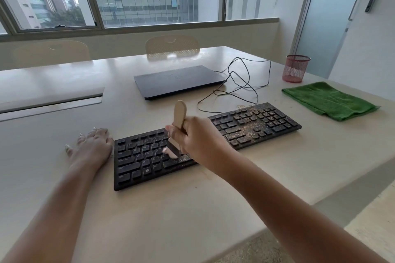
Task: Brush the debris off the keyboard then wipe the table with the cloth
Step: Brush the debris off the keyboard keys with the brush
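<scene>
A black keyboard (252,126) lies slanted across the beige table (192,205). Brown crumb-like debris (245,127) covers its right half, and a small pile sits by the space bar. My right hand (196,137) grips a wooden-handled brush (179,115) upright, its pale bristles touching the keys in the middle of the keyboard. My left hand (92,143) lies flat on the table, fingers spread, against the keyboard's left end. A folded green cloth (329,100) lies at the right of the table, apart from both hands.
A closed dark laptop (179,81) sits behind the keyboard, with a black cable (241,83) looping on the table beside it. A red mesh cup (296,68) stands at the far right. The table's edge runs close on the right. Chairs stand at the far side.
</scene>
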